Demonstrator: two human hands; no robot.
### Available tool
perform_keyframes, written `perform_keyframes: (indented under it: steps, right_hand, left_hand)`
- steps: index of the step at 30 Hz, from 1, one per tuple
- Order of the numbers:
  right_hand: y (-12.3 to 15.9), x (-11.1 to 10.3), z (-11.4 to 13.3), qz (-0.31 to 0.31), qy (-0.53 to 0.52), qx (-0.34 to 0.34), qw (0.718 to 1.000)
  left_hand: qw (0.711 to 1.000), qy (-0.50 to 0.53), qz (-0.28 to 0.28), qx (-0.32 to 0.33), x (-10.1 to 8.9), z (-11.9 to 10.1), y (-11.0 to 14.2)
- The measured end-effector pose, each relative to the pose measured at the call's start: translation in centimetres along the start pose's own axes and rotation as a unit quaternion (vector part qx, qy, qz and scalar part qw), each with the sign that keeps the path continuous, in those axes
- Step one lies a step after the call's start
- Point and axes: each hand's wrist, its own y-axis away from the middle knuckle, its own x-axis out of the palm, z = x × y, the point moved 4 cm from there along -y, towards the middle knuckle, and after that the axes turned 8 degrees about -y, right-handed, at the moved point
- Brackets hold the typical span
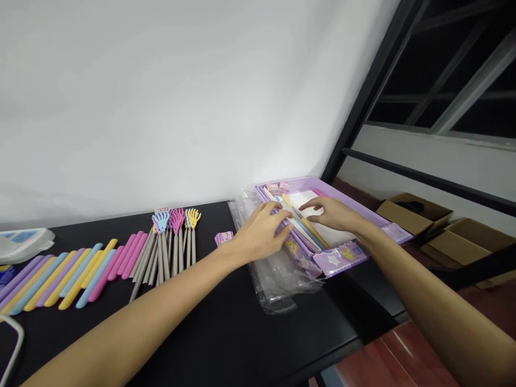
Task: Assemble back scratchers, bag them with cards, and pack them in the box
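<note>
A purple printed cardboard box [350,203] lies open at the right end of the black table. Along its left side is a row of slim back scratchers [318,236] with yellow and pale blue handles, some seemingly in clear wrapping. My left hand [262,232] rests over the box's left edge with its fingers spread above that row. From the right, my right hand [334,215] reaches over the inside of the box, thumb and forefinger apart, close to the back scratchers. Its other fingers are partly hidden. White paper or lining shows beneath it.
Clear plastic bags [274,282] lie under and beside the box. A small printed card [223,237] is left of them. Metal rods with coloured claw heads [176,219] and coloured handles [72,274] cover the table's left. Cardboard boxes [417,212] stand beyond the right edge.
</note>
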Motion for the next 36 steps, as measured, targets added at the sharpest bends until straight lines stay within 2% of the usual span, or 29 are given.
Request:
perform_keyframes:
  steps: [4,8,13,16,20,23,25,29,33,36]
  right_hand:
    - [0.6,-0.4,5.7,-0.066,-0.101,-0.094,0.988]
    - [1.4,0.3,12.8,-0.032,-0.202,-0.179,0.962]
    - [1.7,2.7,19.7,-0.021,-0.262,-0.194,0.945]
    - [1.6,5.5,22.1,-0.005,-0.27,-0.175,0.947]
    - [1.4,11.3,23.3,0.064,-0.19,-0.114,0.973]
    - [1.7,14.9,23.2,0.067,-0.131,-0.085,0.985]
    - [2.1,16.4,23.1,0.067,-0.119,-0.077,0.988]
    - [2.6,17.5,23.0,0.052,-0.068,-0.085,0.993]
    - [2.4,17.5,22.8,0.034,-0.032,-0.085,0.995]
    - [2.0,17.1,22.5,0.012,-0.046,-0.067,0.997]
  left_hand:
    - [1.0,-0.027,0.003,0.004,-1.9,0.7,0.3]
    - [0.999,-0.045,-0.011,-0.024,-6.0,3.3,1.6]
    - [0.988,-0.086,-0.028,-0.124,-11.8,7.0,6.1]
    - [0.98,-0.094,-0.025,-0.171,-13.5,8.5,10.0]
    - [0.976,-0.101,-0.044,-0.19,-14.0,9.7,14.5]
    - [0.971,-0.117,-0.049,-0.201,-14.1,10.4,16.9]
    - [0.97,-0.129,-0.033,-0.204,-14.2,10.6,17.9]
    - [0.969,-0.147,0.0,-0.199,-14.2,10.2,18.5]
    - [0.97,-0.156,0.017,-0.187,-13.9,9.4,18.3]
    - [0.969,-0.156,0.014,-0.192,-13.7,9.1,18.2]
